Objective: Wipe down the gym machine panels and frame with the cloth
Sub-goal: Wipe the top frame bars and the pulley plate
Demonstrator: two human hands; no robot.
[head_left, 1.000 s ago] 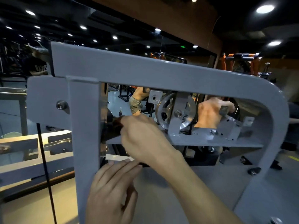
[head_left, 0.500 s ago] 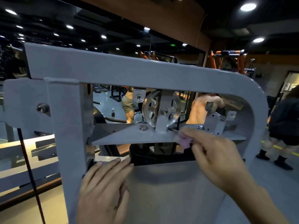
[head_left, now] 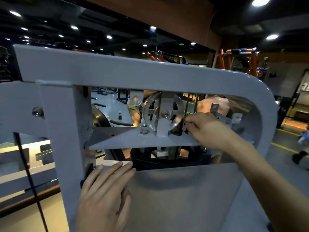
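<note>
- Right hand (head_left: 207,129) pinches a pink cloth (head_left: 184,125) (barely visible) beside the steel pulley (head_left: 161,113), inside the grey frame (head_left: 117,72).
- Left hand (head_left: 103,196), fingers spread flat, presses the lower panel (head_left: 184,198).

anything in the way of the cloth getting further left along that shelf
Yes. The right hand pinches the cloth just right of the pulley, whose bracket stands on the shelf directly left of it, with a bolt beyond.

Matt grey-painted metal frame (head_left: 133,76); shiny pulley (head_left: 150,113)
</note>
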